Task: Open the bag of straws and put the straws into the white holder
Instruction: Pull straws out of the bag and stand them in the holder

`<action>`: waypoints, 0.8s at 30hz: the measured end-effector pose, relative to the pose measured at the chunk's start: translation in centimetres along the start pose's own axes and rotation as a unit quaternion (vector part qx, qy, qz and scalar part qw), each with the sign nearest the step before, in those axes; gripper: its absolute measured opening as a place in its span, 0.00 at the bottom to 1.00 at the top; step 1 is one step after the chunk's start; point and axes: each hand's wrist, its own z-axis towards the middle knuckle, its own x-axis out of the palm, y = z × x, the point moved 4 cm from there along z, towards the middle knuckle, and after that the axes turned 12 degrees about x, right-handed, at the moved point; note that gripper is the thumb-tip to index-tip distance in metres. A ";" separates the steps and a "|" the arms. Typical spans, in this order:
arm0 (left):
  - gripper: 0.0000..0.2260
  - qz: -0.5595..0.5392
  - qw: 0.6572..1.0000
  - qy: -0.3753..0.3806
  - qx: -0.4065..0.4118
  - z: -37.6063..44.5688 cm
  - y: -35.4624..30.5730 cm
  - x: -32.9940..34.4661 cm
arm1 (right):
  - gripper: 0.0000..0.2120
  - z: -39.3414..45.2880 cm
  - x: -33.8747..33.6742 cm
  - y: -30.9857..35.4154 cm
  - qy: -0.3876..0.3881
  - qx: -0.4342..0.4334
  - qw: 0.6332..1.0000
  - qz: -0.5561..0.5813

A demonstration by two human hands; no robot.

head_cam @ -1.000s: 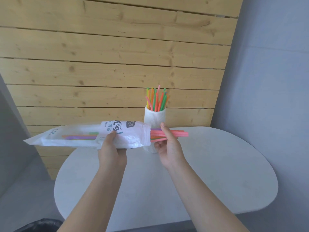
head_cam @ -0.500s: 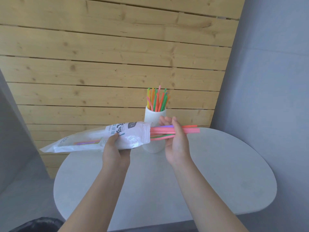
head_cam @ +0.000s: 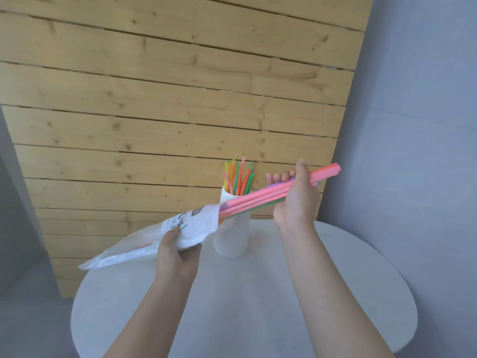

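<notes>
1. One head-worn wide-angle view, looking forward and down from above the forearms.
2. It sits close: the right hand's fingers (head_cam: 280, 177) lie mid-frame, with the table (head_cam: 322, 293) below them and the plank wall (head_cam: 154, 99) beyond.

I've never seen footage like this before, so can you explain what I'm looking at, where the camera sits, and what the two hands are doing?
There is no machine here: the camera is worn on a person's head and looks forward and down at their own arms. The left hand holds a white plastic bag by its middle. The right hand has its grip round a bunch of mostly pink straws, whose lower ends are inside the bag's open mouth. Behind them, on a round white table, stands a ribbed white holder that already contains colourful straws. A wooden plank wall fills the background.
</notes>
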 end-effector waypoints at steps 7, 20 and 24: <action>0.07 -0.007 1.000 0.001 -0.001 0.4 -0.2 -0.2 | 0.18 -0.1 2.6 4.3 -0.005 -0.084 0.995 -0.055; 0.08 -0.022 1.000 -0.005 -0.014 0.7 -0.2 -0.6 | 0.17 -0.4 5.2 7.9 -0.014 -0.140 0.984 -0.111; 0.07 -0.036 0.999 -0.006 -0.018 0.8 -0.1 -0.5 | 0.16 -0.1 5.4 7.4 -0.013 -0.129 0.986 -0.102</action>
